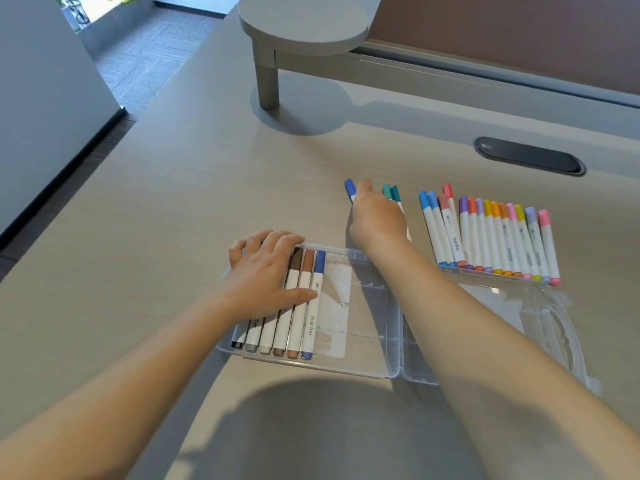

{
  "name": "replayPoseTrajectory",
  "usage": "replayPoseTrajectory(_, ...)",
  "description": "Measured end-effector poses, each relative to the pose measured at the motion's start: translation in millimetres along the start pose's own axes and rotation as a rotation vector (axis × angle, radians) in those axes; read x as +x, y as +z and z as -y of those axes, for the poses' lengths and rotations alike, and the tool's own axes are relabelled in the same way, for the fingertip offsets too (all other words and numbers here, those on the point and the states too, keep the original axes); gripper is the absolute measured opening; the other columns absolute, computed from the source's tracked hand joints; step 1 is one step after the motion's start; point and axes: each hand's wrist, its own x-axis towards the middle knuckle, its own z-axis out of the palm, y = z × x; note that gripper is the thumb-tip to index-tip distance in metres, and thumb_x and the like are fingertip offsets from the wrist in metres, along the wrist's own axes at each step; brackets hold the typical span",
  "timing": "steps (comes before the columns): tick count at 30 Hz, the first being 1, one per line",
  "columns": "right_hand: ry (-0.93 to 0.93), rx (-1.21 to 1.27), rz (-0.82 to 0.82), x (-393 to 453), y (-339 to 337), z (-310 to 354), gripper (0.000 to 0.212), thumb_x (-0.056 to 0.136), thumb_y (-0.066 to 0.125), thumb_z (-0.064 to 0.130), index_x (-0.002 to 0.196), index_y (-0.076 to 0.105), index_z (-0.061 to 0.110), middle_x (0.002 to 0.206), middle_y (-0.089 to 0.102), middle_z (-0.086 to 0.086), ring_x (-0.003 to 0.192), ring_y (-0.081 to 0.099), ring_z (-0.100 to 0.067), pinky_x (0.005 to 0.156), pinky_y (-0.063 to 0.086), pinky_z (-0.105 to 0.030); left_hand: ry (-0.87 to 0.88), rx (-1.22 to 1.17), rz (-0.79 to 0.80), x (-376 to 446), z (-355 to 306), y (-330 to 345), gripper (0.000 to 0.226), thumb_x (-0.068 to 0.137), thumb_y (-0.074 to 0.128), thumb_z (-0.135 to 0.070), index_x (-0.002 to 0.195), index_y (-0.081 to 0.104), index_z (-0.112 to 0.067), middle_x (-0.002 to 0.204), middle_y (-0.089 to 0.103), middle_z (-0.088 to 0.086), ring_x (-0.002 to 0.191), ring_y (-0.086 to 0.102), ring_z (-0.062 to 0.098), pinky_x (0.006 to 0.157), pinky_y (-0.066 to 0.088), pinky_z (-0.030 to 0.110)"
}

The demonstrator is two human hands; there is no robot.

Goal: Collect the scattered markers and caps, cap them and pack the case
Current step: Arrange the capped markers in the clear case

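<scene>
Clear plastic case (367,367) lies open on the desk (173,202), with 6 capped markers (298,306) lined along its left side. Her left hand (265,275) rests flat on them, fingers spread and thumb across the barrels, apparently to keep the row from rolling. Her right hand (375,216) reaches to a small group of blue and teal markers (389,192) beyond the case; what its fingers hold I cannot tell. A longer capped row (491,237) waits by the lid (502,299).
</scene>
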Motion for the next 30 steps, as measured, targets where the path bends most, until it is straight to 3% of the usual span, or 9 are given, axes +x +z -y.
replayPoseTrajectory(3,0.008,0.151,-0.031,0,-11,-3,0.051,0.088,0.051,0.000,0.132,0.027,0.008,0.105,0.057,-0.015,0.079,0.050,-0.025,0.065,0.040,-0.031,-0.001,-0.026,0.007,0,0,-2,0.078,0.079,0.057,-0.054,0.141,0.017,-0.029,0.147,0.020,-0.008,0.139,0.006,0.017,0.112,0.004,0.038)
replayPoseTrajectory(6,-0.016,0.402,-0.031,0,-24,-8,0.090,0.082,0.059,0.000,0.147,0.001,0.023,0.104,0.051,-0.009,0.087,0.054,-0.024,0.075,0.049,-0.034,0.000,-0.046,0.025,0,-5,-2,0.076,0.080,0.058,-0.052,0.142,0.018,-0.029,0.147,0.020,-0.008,0.139,0.006,0.017,0.112,0.005,0.038)
replayPoseTrajectory(8,-0.010,0.556,0.016,-4,-31,-11,0.099,0.080,0.061,-0.003,0.146,-0.004,0.030,0.102,0.049,-0.008,0.088,0.055,-0.025,0.081,0.054,-0.039,0.000,-0.067,0.030,0,-9,-2,0.072,0.081,0.057,-0.049,0.141,0.021,-0.029,0.147,0.022,-0.007,0.139,0.008,0.018,0.112,0.006,0.039)
replayPoseTrajectory(11,0.031,0.823,0.148,-16,-33,-16,0.085,0.080,0.055,-0.010,0.142,0.012,0.030,0.078,0.045,-0.004,0.072,0.055,-0.021,0.073,0.058,-0.041,-0.041,-0.149,-0.027,1,-13,-3,0.058,0.086,0.054,-0.043,0.137,0.032,-0.028,0.144,0.032,-0.007,0.138,0.015,0.017,0.110,0.009,0.037)
replayPoseTrajectory(16,0.068,0.948,0.343,-42,-19,-26,0.051,0.084,0.056,-0.004,0.125,0.034,0.016,0.080,0.056,-0.007,0.062,0.056,-0.015,0.048,0.051,-0.015,-0.066,-0.141,-0.125,-2,-14,-3,0.044,0.088,0.052,-0.040,0.130,0.043,-0.030,0.141,0.039,-0.009,0.137,0.021,0.016,0.107,0.013,0.037)
replayPoseTrajectory(26,0.058,1.084,0.465,-55,-13,-23,0.036,0.085,0.055,-0.006,0.111,0.041,0.015,0.070,0.055,-0.009,0.053,0.054,-0.014,0.047,0.053,-0.018,-0.059,-0.135,-0.116,-11,-11,-1,0.049,0.085,0.055,-0.043,0.131,0.042,-0.028,0.141,0.039,-0.006,0.137,0.020,0.017,0.111,0.013,0.039)
replayPoseTrajectory(30,0.015,0.993,0.526,-60,-8,-18,0.034,0.085,0.056,-0.005,0.110,0.043,0.014,0.072,0.056,-0.008,0.058,0.059,-0.016,0.052,0.055,-0.020,-0.058,-0.123,-0.108,-10,-12,0,0.050,0.085,0.054,-0.043,0.131,0.041,-0.028,0.142,0.037,-0.006,0.137,0.020,0.017,0.111,0.014,0.039)
